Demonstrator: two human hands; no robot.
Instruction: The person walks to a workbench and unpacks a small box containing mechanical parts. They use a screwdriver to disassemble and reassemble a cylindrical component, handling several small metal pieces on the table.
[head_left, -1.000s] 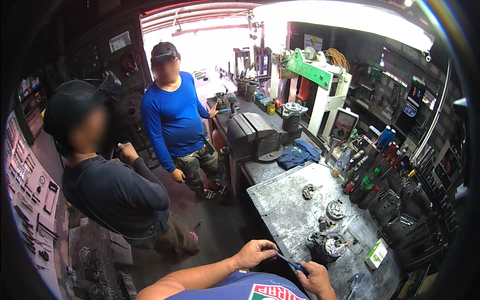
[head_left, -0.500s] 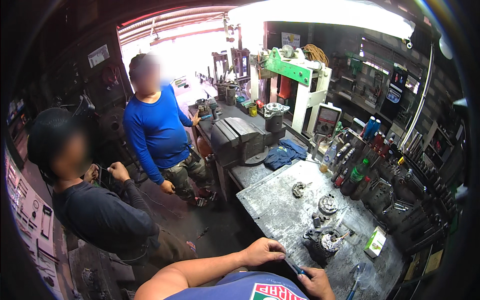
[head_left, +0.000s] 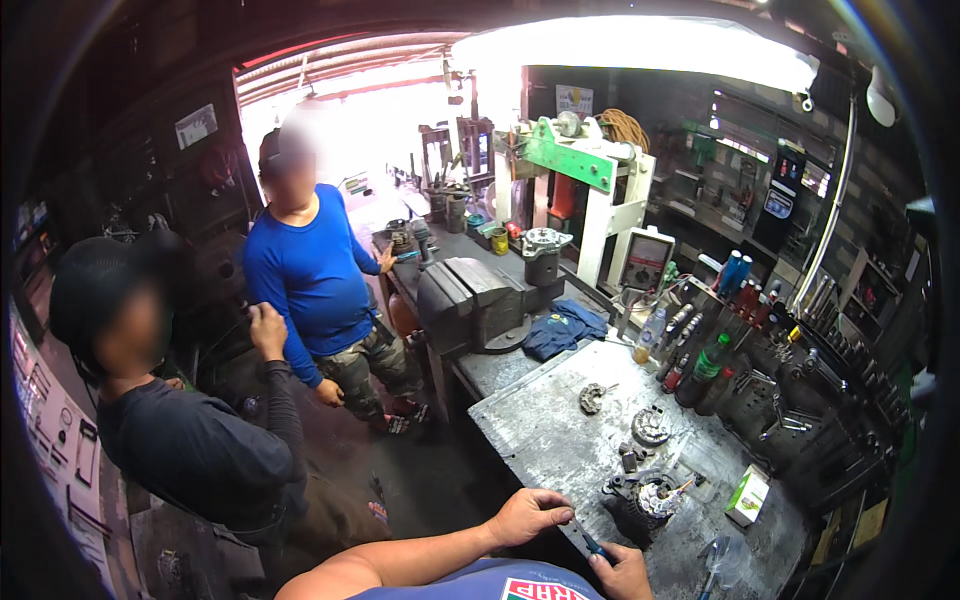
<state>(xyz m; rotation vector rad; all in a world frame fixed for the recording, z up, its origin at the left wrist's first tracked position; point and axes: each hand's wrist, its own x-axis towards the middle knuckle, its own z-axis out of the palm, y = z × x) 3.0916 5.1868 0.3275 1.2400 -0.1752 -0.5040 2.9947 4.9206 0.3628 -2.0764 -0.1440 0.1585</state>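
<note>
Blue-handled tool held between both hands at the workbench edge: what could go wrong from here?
The left hand and right hand share the thin blue-handled tool, so a slip might jab a palm. Small loose metal parts near the round grey motor housing could get knocked off the metal-topped workbench.

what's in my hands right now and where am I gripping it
A slim blue-handled tool spans both hands: the left hand pinches its upper end, the right hand grips the lower end. What kind of tool cannot be told.
</note>
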